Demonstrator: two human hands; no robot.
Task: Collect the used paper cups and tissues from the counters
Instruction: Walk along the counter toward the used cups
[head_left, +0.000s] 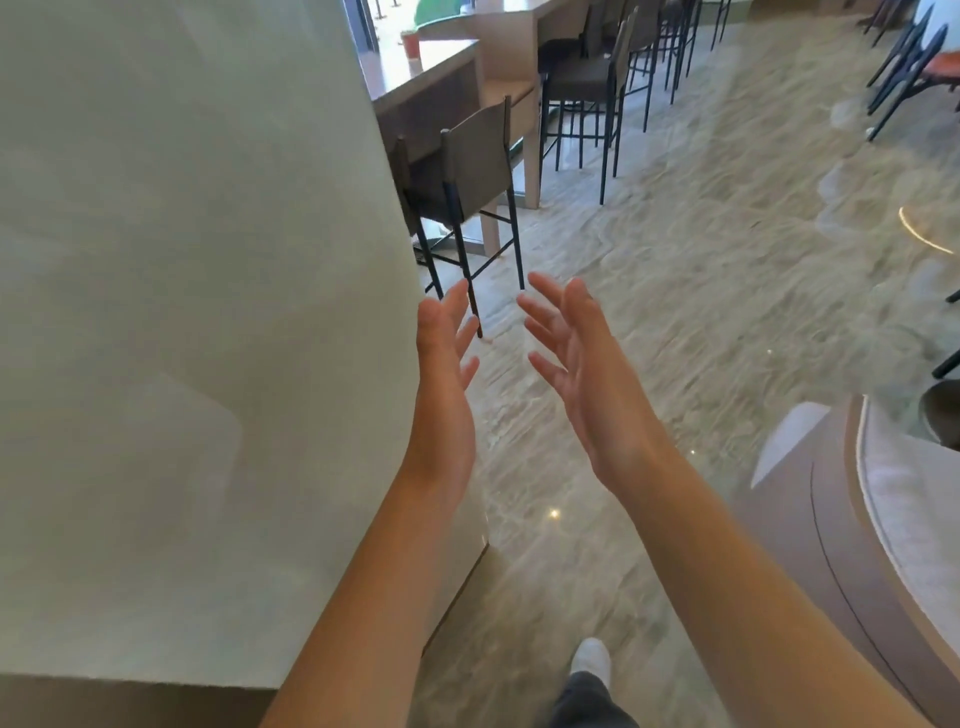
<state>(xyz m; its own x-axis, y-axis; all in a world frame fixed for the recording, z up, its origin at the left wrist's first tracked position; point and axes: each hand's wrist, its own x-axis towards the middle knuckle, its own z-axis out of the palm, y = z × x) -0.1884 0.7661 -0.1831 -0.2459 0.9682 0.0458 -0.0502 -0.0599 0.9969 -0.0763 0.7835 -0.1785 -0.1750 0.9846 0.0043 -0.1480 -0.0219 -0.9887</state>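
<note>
HANDS: your left hand and right hand were spread wide, holding nothing | TARGET: red cup stood on the far counter, well apart; no tissues visible | RISK: stools beside your path could snag you; a loose grip could spill dregs

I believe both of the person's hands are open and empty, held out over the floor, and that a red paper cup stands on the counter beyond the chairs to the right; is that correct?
Nearly. The head view shows the left hand and right hand open and empty over the floor, but the red paper cup stands on the counter at the upper left, not the right.
</note>
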